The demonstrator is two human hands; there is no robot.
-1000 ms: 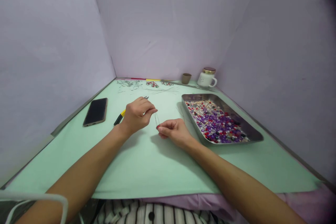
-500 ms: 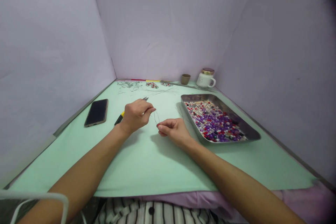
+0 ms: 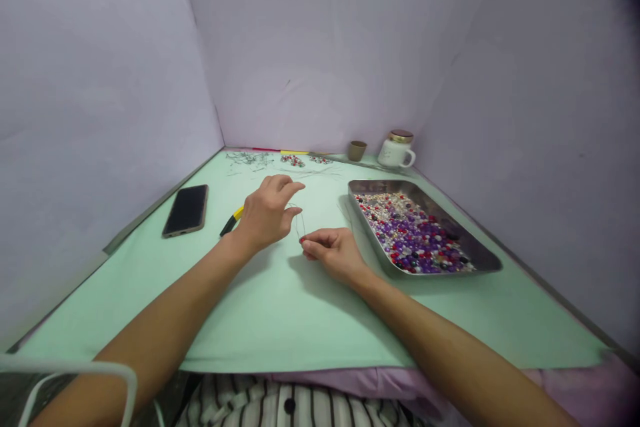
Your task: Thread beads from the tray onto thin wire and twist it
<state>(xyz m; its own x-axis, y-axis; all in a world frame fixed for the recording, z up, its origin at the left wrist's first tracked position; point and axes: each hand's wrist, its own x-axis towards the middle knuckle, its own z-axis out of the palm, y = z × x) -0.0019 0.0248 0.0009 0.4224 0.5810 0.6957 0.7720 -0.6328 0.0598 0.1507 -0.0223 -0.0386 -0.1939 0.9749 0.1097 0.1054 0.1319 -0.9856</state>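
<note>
My right hand (image 3: 334, 252) is closed in a pinch at the middle of the table, gripping a thin wire (image 3: 303, 221) with a small red bead (image 3: 302, 239) at the fingertips. Thin strands of the wire rise from the bead toward the left. Just beside them is my left hand (image 3: 273, 210), with thumb and forefinger spread apart. Its fingers hold nothing that I can see, though the wire passes close to the thumb. Partly hidden behind this hand lies a tool with black and yellow handles (image 3: 233, 221).
To the right stands a metal tray (image 3: 373, 250) of mixed beads (image 3: 415, 230). A phone (image 3: 186, 211) lies at left. Along the back are loose wire pieces (image 3: 249, 160), beaded pieces (image 3: 293, 161), a small brown cup (image 3: 357, 151) and a lidded white mug (image 3: 395, 152). Walls enclose the table.
My left thumb and forefinger have parted from their pinch near the wire's upper end, and the hand has risen slightly. My right hand keeps its pinch almost in place.
</note>
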